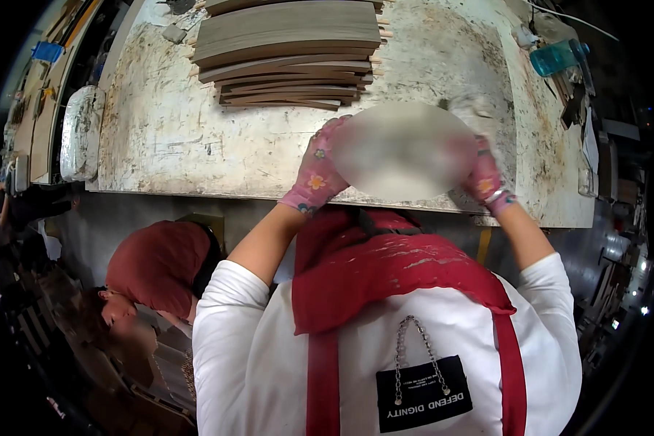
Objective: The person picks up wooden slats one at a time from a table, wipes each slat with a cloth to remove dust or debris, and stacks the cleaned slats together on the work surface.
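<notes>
Near the front edge of the bench: two gloved hands sit on either side of a blurred oval patch that hides whatever lies between them.
Left hand (316,171): at about 9 o'clock of the blur, in a pink flowered glove, fingers curled toward the hidden thing; I cannot tell whether it grips or only presses.
Right hand (485,176): at about 3 o'clock of the blur, in a matching glove with a band at the wrist; its hold cannot be told either.
Hidden thing (403,149): a pale patch lying on the worktable between both hands; shape, colour and material cannot be made out.
Step in hand: judging by the hands set either side, the person seems to be steadying or working a piece flat on the bench.
Next move: it likely calls for even pressure from both hands, so the piece stays flat near the table's edge.
Worktable (160,138): a pale, scuffed board, stained and patchy.
Stack of thin wooden boards (287,51): at 12 o'clock, fanned, brown, well apart from the hands.
Blue-green plastic bottle (556,57): at 2 o'clock, lying near the table's far right corner.
Clothing: white sleeves and a red apron (385,269).
Co-worker (156,265): at 8 o'clock, below the bench, in a dark red top, bent over.
</notes>
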`<state>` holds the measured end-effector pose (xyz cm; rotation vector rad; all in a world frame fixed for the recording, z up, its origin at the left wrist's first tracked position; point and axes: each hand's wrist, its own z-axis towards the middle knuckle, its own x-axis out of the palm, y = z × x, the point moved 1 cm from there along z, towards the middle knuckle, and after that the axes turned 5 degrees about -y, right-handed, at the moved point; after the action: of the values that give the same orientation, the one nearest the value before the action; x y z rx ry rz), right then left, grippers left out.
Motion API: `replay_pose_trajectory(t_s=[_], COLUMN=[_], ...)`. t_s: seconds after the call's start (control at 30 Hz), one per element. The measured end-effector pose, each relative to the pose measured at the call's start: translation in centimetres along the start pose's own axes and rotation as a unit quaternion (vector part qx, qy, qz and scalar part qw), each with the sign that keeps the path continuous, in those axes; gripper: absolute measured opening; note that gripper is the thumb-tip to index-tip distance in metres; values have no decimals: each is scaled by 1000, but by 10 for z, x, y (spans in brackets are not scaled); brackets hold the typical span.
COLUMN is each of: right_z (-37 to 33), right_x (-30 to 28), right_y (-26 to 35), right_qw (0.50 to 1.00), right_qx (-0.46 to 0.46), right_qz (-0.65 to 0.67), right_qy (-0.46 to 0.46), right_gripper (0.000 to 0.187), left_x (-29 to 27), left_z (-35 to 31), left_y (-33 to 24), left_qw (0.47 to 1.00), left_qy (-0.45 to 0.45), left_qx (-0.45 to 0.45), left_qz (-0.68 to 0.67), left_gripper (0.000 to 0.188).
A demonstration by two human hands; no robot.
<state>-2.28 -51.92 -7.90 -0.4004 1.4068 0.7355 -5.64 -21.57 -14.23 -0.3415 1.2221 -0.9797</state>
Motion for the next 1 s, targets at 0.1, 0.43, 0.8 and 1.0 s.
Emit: replay_pose_trajectory(t_s=[0.1,0.43,0.8,1.0], right_z=[8,18,52,71], right_x=[40,57,62,41], right_y=[27,18,43,76], right_qw=[998,994,979,969], right_qx=[-52,-58,-183,-238], right_qz=[33,88,80,69], right_qy=[22,39,38,20], right_gripper=[49,42,33,28], left_x=[6,2,1,8], left_z=[0,-5,-13,-11], left_y=[5,-4,-2,6], left_qw=[999,998,997,997], left_qy=[-13,-20,-29,-33], left_qx=[2,10,5,13], left_qz=[33,54,67,72], left_gripper=[87,85,82,92])
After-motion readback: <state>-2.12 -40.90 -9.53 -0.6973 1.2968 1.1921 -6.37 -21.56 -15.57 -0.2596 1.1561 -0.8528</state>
